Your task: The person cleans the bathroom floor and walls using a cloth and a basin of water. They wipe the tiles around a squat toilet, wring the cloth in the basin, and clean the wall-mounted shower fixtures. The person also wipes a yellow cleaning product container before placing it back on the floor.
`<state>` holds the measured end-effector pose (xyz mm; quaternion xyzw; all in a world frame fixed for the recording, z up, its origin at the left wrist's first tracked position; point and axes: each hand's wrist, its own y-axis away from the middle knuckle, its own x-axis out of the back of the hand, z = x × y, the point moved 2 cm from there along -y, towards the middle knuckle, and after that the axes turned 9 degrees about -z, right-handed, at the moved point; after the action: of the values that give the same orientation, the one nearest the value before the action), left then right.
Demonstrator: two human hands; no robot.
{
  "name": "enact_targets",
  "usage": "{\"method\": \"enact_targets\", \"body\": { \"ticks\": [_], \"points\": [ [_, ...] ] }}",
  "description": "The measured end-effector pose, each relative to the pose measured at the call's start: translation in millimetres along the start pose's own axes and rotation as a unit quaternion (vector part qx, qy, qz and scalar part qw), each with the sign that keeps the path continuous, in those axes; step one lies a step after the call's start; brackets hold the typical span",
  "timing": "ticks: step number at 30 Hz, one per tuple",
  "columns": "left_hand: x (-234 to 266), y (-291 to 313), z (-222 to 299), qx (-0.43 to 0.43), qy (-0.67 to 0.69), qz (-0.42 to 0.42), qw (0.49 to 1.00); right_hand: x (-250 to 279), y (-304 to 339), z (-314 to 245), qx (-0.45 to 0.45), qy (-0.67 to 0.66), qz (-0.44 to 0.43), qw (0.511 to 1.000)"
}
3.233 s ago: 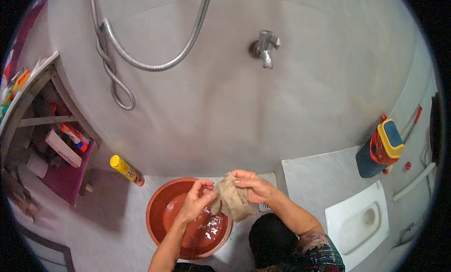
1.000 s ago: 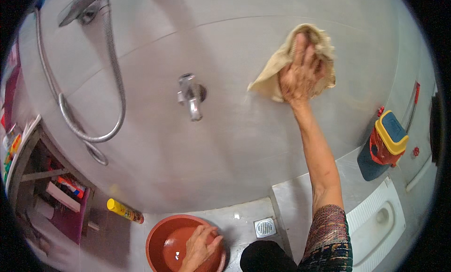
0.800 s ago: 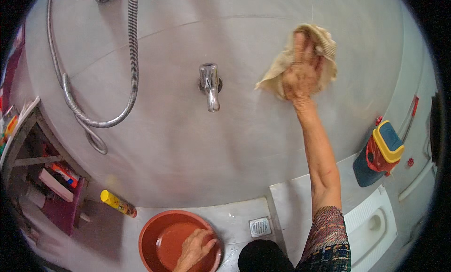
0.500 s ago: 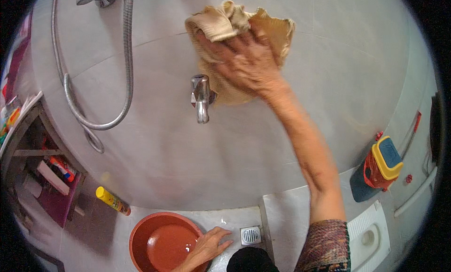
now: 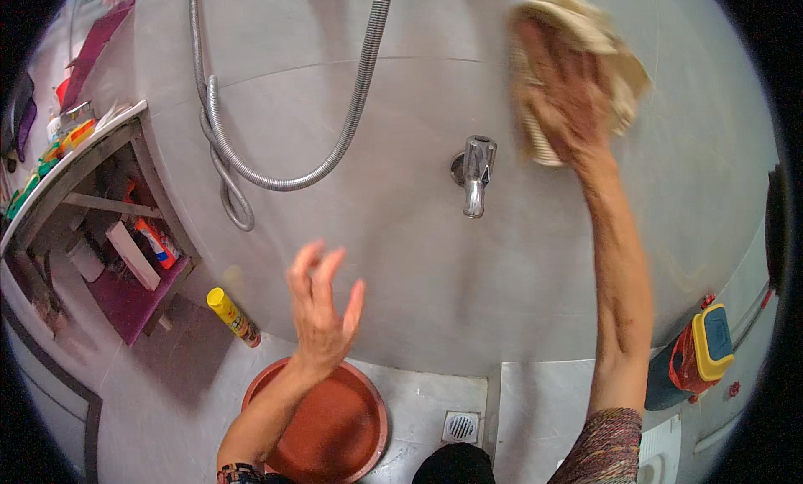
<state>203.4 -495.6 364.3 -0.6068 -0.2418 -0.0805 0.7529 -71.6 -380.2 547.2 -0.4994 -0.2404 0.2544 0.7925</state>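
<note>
A beige cloth (image 5: 623,74) lies against the grey tiled wall, pressed there by my right hand (image 5: 569,95), whose fingers are spread over it and smeared by motion. To the left of that hand a chrome tap (image 5: 478,174) sticks out of the wall. My left hand (image 5: 322,317) is raised above a reddish-brown basin (image 5: 335,425), fingers apart and holding nothing. The basin stands on the floor, partly hidden by my left forearm.
A grey metal shower hose (image 5: 351,107) hangs in a loop at the upper left. A yellow-capped spray can (image 5: 232,317) stands near a cluttered shelf (image 5: 125,208). A floor drain (image 5: 461,427) lies right of the basin. A yellow-and-blue lidded bin (image 5: 694,350) stands far right.
My right hand and the cloth have moved to the right of the tap. My left hand has risen from beside the basin to in front of the wall. The whole view has shifted.
</note>
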Motion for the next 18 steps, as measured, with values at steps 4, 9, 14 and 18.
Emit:
{"method": "enact_targets", "body": {
  "ticks": [4, 9, 14, 18],
  "points": [
    [5, -53, 2, -0.014, -0.111, 0.117, 0.987, -4, -33, -55, 0.181, -0.069, 0.028, 0.981],
    [-1, -82, -23, 0.027, -0.202, 0.088, 0.975, -13, -7, 4, 0.105, -0.078, -0.068, 0.989],
    [7, -85, -52, 0.013, -0.223, 0.088, 0.971, -7, 14, 52, -0.045, -0.031, 0.045, 0.998],
    [31, -88, -73, 0.010, -0.241, 0.119, 0.963, 0, -12, 18, 0.027, -0.026, 0.023, 0.999]
  ]
}}
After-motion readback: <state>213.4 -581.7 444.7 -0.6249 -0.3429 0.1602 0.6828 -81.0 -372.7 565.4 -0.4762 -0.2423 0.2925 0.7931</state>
